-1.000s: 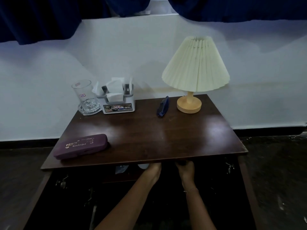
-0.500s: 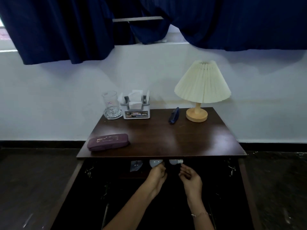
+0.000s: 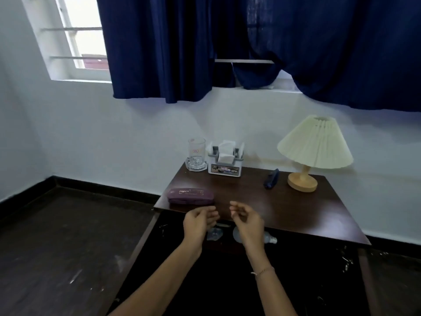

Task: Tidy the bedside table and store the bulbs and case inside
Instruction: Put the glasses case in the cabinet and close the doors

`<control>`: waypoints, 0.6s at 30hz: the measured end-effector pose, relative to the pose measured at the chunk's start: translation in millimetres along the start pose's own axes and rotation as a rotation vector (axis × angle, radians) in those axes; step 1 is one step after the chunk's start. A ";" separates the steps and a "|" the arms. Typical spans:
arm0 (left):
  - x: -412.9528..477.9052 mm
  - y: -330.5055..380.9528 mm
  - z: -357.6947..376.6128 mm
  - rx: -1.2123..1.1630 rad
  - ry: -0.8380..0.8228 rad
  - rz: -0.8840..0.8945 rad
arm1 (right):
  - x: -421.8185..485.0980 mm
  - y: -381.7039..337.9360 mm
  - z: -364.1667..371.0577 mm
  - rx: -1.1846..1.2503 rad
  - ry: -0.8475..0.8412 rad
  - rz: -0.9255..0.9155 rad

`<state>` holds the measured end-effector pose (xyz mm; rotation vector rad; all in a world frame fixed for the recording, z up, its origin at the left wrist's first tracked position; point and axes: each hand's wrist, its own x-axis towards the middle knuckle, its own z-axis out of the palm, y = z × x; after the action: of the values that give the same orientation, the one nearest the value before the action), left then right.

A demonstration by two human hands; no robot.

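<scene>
The purple case [image 3: 191, 196] lies flat and closed on the table [image 3: 296, 213], left of the lamp [image 3: 314, 153]. Two pale bulbs [image 3: 270, 239] rest on their sides under the tabletop. Both hands, left hand [image 3: 197, 222] and right hand [image 3: 247, 221], are empty, fingers loosely curled.

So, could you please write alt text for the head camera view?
Two empty hands, left hand and right hand, hover at a dark bedside table's front edge. On top: purple case, glass, tissue holder, lamp. A bulb lies below.
</scene>
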<state>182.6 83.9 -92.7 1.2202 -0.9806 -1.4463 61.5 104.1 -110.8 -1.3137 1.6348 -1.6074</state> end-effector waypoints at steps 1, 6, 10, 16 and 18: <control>6.2 6.8 -3.4 0.002 0.021 0.050 | 6.9 -2.9 8.0 -0.059 -0.028 -0.062; 39.3 29.9 -26.4 0.259 0.206 0.303 | 33.4 -19.2 49.7 -0.361 -0.180 -0.301; 64.4 38.8 -47.8 0.609 0.252 0.416 | 48.2 -16.4 80.3 -0.596 -0.358 -0.411; 104.7 26.6 -77.9 0.789 0.069 0.260 | 71.6 0.8 98.2 -0.892 -0.501 -0.419; 111.2 23.2 -81.8 0.767 0.023 0.274 | 78.5 7.2 95.9 -0.897 -0.485 -0.452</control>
<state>263.8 -29.2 -107.4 1.5443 -1.6973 -0.8455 109.8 -10.2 -113.7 -2.4196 1.8637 -0.5820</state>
